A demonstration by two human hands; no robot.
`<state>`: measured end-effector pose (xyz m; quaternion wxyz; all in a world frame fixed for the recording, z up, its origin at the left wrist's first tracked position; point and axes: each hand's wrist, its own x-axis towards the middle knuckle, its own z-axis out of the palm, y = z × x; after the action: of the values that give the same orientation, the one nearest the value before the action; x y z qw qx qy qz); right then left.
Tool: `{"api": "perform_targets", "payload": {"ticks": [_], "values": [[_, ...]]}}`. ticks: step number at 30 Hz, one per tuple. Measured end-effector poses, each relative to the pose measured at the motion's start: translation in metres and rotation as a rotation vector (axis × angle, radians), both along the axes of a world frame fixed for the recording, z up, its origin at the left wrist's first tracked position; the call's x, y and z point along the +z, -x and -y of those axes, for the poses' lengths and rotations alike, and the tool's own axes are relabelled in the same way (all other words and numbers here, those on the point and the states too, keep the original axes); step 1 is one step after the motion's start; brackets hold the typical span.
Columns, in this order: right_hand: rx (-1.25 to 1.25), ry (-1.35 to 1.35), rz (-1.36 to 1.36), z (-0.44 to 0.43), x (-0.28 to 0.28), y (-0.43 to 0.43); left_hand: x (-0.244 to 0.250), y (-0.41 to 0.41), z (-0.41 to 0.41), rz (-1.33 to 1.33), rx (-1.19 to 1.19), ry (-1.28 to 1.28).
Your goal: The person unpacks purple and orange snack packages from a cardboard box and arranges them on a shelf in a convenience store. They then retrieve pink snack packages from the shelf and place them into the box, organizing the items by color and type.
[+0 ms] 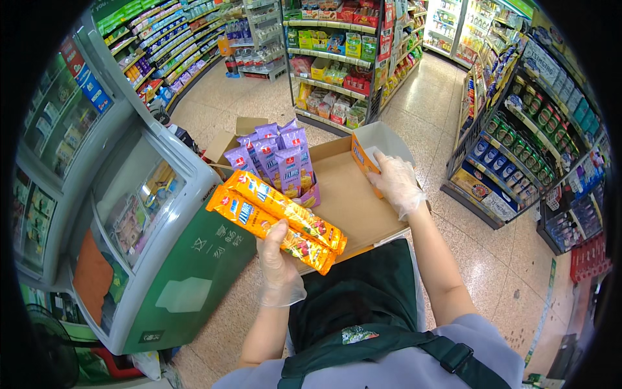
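My left hand (pixel 278 257), in a clear plastic glove, grips orange snack packets (pixel 279 221) that lie side by side and slant down to the right. My right hand (pixel 396 180), gloved the same way, is on an orange display box (pixel 367 160) with a grey-white inside; the fingers reach over its near side wall, partly hidden. That box stands at the right end of a shallow cardboard tray (pixel 340 199). Purple snack packets (pixel 291 170) stand upright in a purple display box (pixel 311 195) at the tray's left end, behind the orange packets.
A chest freezer (pixel 194 262) with a glass top stands close on the left. An open carton (pixel 223 146) is behind the purple packets. Snack shelving (pixel 333 58) rises beyond the tray, and a rack of drink cans (pixel 510 141) stands to the right on the tiled floor.
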<state>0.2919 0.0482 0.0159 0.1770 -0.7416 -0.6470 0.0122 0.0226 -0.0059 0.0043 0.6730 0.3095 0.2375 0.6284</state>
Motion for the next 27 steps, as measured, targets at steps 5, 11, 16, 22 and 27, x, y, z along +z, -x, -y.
{"api": "perform_targets", "payload": {"ticks": [5,11,16,22,27], "values": [[0.060,0.134,0.046,0.005,-0.016,-0.018,-0.004,0.018,-0.008,0.020,-0.043,-0.021],[0.186,0.091,0.018,0.040,-0.013,-0.035,-0.002,0.029,-0.010,0.029,-0.065,-0.026],[0.295,0.046,-0.042,0.050,-0.021,-0.051,-0.001,0.024,-0.007,0.061,-0.110,0.012],[0.343,0.178,-0.076,0.053,-0.015,-0.047,0.003,0.020,-0.006,0.074,-0.179,-0.034],[0.389,0.238,-0.046,0.059,-0.003,-0.038,0.003,0.019,-0.007,0.042,-0.253,-0.005]]}}
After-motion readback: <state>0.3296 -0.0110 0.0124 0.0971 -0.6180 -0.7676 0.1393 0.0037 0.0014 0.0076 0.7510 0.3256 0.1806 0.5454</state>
